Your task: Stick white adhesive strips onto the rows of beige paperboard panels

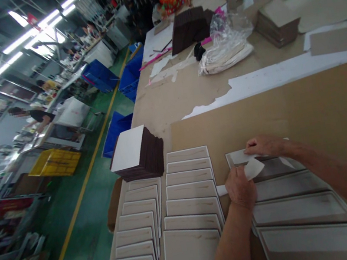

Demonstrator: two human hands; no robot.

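My left hand (241,187) is closed around a curled white paper strip (254,168), whose loose end sticks up beside the fingers. My right hand (266,146) is just beyond it, fingertips pinched together at the white band along the far edge of a flat rectangular panel (236,157). Whatever lies between those fingertips is too small to make out. Both hands are over the farthest panel of an overlapping column. Nearer to me in that column are several similar panels (304,206) with pale bands across their upper parts.
Two columns of overlapping beige panels (192,250) lie to the left, below a stack of dark-edged white-topped boards (130,150). Farther back are a dark stack (190,28), a plastic-wrapped bundle (225,51) and brown stacked pieces (278,21). Blue crates (116,130) stand past the table's left edge.
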